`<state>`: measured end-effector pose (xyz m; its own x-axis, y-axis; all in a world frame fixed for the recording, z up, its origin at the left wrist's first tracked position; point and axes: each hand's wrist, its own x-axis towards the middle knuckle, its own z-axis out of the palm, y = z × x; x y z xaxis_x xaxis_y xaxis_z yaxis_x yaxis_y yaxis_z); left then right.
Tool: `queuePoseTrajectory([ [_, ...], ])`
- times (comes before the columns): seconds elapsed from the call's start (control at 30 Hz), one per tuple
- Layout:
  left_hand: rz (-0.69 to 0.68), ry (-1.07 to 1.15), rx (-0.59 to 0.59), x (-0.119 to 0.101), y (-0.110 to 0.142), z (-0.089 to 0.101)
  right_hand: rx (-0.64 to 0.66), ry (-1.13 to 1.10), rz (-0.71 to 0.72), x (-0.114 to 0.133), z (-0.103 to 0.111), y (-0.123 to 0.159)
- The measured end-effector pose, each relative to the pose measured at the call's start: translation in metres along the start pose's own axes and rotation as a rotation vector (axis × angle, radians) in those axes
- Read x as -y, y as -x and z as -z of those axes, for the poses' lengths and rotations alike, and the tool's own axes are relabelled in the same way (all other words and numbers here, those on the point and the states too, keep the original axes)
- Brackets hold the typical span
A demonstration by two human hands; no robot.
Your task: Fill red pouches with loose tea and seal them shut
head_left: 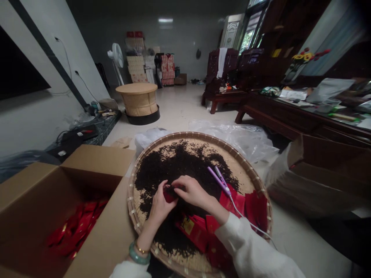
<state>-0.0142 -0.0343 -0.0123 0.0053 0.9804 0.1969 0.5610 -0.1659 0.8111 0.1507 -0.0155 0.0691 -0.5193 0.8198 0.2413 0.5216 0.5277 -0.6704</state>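
Left hand: grip closed on a small red packet, held above the loose black tea leaves. Right hand: grip closed, fingers pinched at the packet's top edge; cannot tell if they hold packet, tea or both. Packet and both hands sit over the tea, inside a round woven bamboo tray.

Also on tray: pile of larger red packets under right forearm; pink flat iron lying on the tea's edge, white cord running off past the rim. Left wrist: green bangle and thin gold bracelet.

Surroundings: open cardboard box just beside the tray, on the left, with red packets heaped inside; crumpled clear plastic sheet behind the tray; dark wooden bench with papers to the right; round woven stool and white fan farther off
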Motion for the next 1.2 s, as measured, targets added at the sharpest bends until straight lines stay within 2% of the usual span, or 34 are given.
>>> queuePoseTrajectory([
  [0.1, -0.033, 0.004, 0.018, 0.004, 0.001, -0.001, 0.151, 0.161, 0.053, 0.003, -0.007, 0.005],
  [0.2, -0.079, 0.014, 0.022, 0.006, 0.003, 0.0, 0.242, 0.257, 0.06, 0.009, -0.017, 0.006],
  [0.33, -0.091, -0.005, 0.037, 0.008, 0.005, 0.001, 0.318, 0.219, -0.01, 0.009, -0.022, 0.002],
  [0.53, -0.038, 0.003, 0.024, 0.015, 0.006, -0.001, 0.112, 0.022, -0.125, 0.0, -0.018, 0.002],
  [0.67, -0.05, 0.025, 0.002, 0.016, 0.008, -0.004, 0.194, 0.137, -0.085, -0.001, -0.023, 0.005],
  [0.83, -0.072, 0.047, -0.052, 0.01, 0.009, -0.004, 0.158, 0.223, -0.112, 0.0, -0.032, 0.009],
  [0.93, -0.051, 0.089, -0.047, 0.005, 0.009, 0.001, 0.083, 0.163, -0.034, -0.003, -0.025, 0.009],
  [1.03, 0.026, 0.213, 0.049, -0.001, 0.007, 0.008, -0.078, 0.147, 0.118, -0.003, -0.004, 0.008],
  [1.13, 0.131, 0.377, 0.17, -0.006, 0.004, 0.01, -0.148, 0.204, 0.285, 0.004, 0.02, 0.008],
  [1.2, 0.161, 0.419, 0.185, -0.01, 0.002, 0.007, -0.173, 0.256, 0.33, 0.011, 0.031, 0.009],
])
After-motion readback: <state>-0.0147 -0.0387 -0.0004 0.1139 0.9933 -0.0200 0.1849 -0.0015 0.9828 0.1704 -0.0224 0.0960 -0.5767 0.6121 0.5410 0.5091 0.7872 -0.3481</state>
